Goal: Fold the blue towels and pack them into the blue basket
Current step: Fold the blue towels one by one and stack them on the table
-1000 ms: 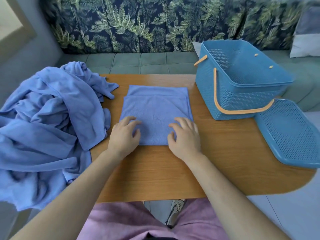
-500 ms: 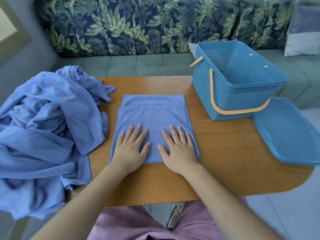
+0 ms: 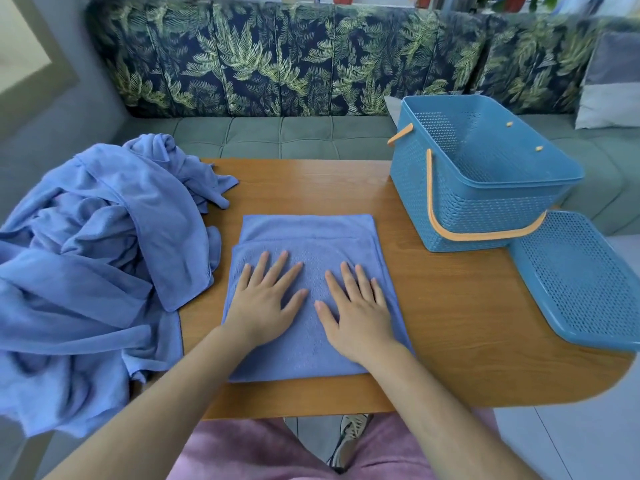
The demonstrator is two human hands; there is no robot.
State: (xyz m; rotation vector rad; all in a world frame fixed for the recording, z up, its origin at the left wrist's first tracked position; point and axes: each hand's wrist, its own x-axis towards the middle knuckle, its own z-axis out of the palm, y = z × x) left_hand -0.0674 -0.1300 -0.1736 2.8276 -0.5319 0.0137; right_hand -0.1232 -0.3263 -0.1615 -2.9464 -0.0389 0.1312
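A folded blue towel lies flat in the middle of the wooden table. My left hand and my right hand both press flat on it, fingers straight and spread, side by side. A heap of unfolded blue towels covers the table's left end and hangs over its edge. The blue basket with an orange handle stands on the table's far right; no towel shows inside it.
The basket's blue perforated lid lies on the table's right end, partly over the edge. A sofa with green cushions and a leaf-patterned back runs behind the table. A shoe shows below the near edge.
Both hands went from curled fingers at the towel's near edge to lying flat on it and have slid forward. The view has shifted slightly.
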